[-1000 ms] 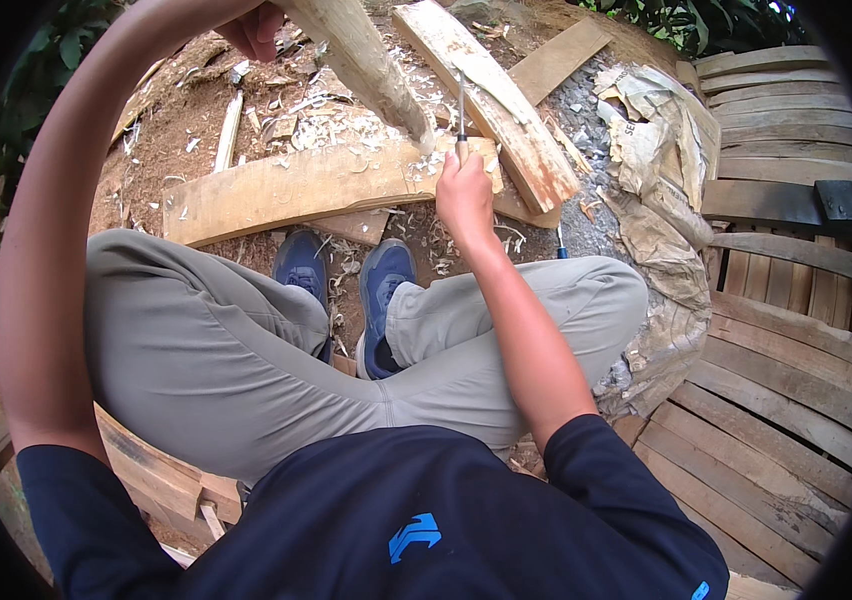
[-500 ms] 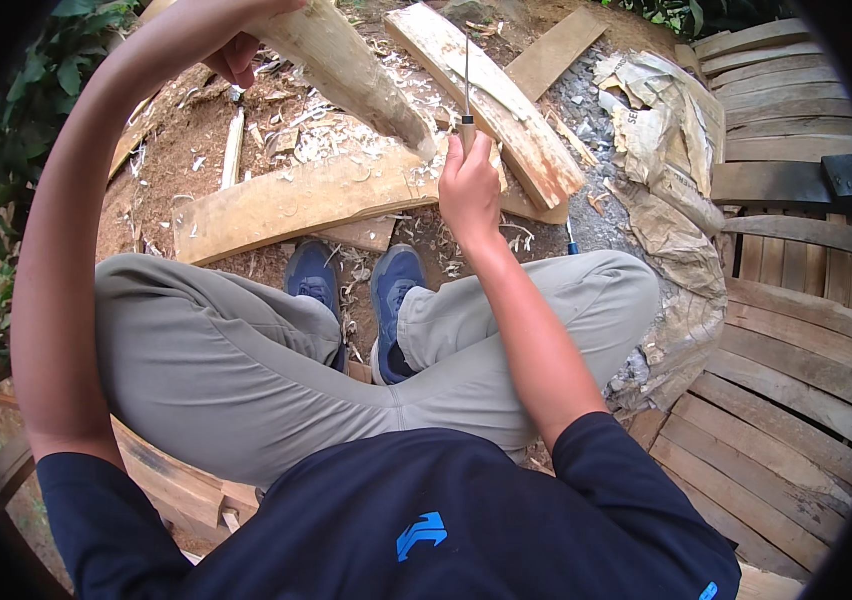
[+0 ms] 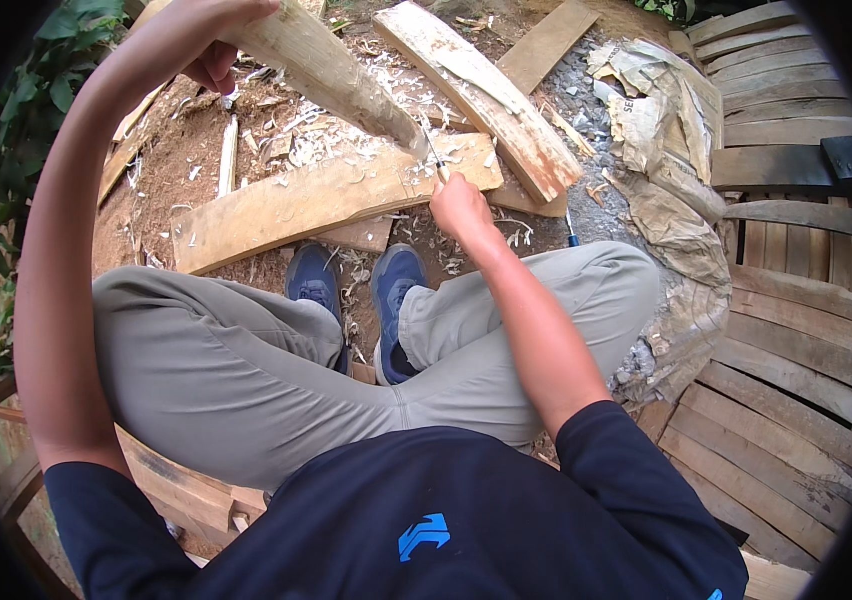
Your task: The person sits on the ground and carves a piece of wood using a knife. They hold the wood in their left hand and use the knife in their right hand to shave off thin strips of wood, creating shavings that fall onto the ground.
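My left hand point(image 3: 214, 42), at the top of the view, is closed round the upper end of a pale, bark-stripped wood piece point(image 3: 341, 82). The piece slants down to the right, and its lower end meets a flat plank point(image 3: 286, 205) strewn with shavings. In my right hand point(image 3: 461, 205) is a thin-bladed knife point(image 3: 435, 155) with a wooden handle, mostly hidden by the fingers. Its blade lies against or right beside the wood's lower end; I cannot tell which.
A thick, roughly hewn timber point(image 3: 476, 95) lies right of the plank, with another board point(image 3: 546, 45) behind it. A blue-handled tool point(image 3: 572, 232) stands near my right knee. Crumpled paper sacking point(image 3: 661, 150) borders a slatted wooden platform point(image 3: 771, 350). Leafy plants point(image 3: 21, 130) grow at left.
The knife has swung from upright, pointing away, to tilted left against the wood's lower end. My right hand has moved slightly lower and turned. The left hand has shifted a little left with the wood.
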Demonstrator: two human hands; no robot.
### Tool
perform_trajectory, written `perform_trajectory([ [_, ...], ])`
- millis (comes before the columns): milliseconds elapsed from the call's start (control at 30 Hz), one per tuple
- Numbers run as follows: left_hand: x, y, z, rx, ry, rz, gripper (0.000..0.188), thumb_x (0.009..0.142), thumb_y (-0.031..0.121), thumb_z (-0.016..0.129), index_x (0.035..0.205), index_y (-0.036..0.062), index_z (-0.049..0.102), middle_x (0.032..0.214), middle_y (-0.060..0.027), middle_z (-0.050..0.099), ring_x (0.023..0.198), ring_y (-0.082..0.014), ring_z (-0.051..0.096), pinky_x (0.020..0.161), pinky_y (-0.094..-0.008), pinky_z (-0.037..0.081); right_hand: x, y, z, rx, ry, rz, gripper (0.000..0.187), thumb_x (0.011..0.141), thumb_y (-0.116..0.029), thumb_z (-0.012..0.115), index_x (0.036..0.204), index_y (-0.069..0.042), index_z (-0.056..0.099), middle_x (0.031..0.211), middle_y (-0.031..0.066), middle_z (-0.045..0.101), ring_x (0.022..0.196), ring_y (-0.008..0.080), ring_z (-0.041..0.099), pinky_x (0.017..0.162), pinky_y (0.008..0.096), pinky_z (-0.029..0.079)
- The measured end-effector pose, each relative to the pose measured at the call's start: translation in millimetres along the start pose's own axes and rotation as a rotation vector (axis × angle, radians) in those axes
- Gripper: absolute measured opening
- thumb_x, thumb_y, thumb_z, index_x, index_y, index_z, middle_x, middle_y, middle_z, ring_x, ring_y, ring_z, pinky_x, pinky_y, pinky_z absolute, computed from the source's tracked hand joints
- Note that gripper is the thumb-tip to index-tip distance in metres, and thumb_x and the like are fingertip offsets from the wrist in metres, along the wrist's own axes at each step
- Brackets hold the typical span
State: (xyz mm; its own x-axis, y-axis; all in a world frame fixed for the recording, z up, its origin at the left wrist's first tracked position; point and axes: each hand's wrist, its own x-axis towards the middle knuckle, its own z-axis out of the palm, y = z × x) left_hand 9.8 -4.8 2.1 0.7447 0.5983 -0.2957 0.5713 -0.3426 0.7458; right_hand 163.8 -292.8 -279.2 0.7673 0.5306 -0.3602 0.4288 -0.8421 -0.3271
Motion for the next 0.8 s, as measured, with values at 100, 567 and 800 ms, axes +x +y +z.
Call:
perform_trajectory([
  [100,-7.4,2.6,-0.2,0.024,0.006,0.009,0.033,0.1,0.026,0.059,0.104,-0.0049,0.071,0.07,-0.0102,0.065,0.057,-0.0184,0.064,0.056,-0.0345,0.058,-18.8,-42.8,-36.9,0.121,0.116,-0.035,0.038,0.104,-0.033,0.048,0.112,0.004,0.054,0.093,0.0341,0.068,0.092,0.0525,0.066,0.083,0.0585,0.051],
  [567,-35.5,25.7,4.8,0.097,0.084,0.053,0.034,0.099,0.025,0.06,0.101,-0.0078,0.069,0.072,-0.0117,0.066,0.06,-0.0186,0.067,0.058,-0.0329,0.059,-27.3,-63.5,-53.4,0.425,0.257,-0.086,0.036,0.103,-0.031,0.048,0.112,0.004,0.049,0.089,0.033,0.068,0.09,0.0522,0.066,0.079,0.0585,0.05],
  [800,-27.6,25.8,2.6,0.115,-0.032,0.055,0.036,0.099,0.026,0.061,0.109,-0.0069,0.069,0.074,-0.0112,0.067,0.063,-0.0195,0.068,0.062,-0.034,0.061,-2.4,-26.4,-34.1,0.26,0.068,0.091,0.045,0.098,-0.037,0.055,0.11,0.005,0.065,0.105,0.0317,0.069,0.104,0.0479,0.066,0.093,0.0528,0.049],
])
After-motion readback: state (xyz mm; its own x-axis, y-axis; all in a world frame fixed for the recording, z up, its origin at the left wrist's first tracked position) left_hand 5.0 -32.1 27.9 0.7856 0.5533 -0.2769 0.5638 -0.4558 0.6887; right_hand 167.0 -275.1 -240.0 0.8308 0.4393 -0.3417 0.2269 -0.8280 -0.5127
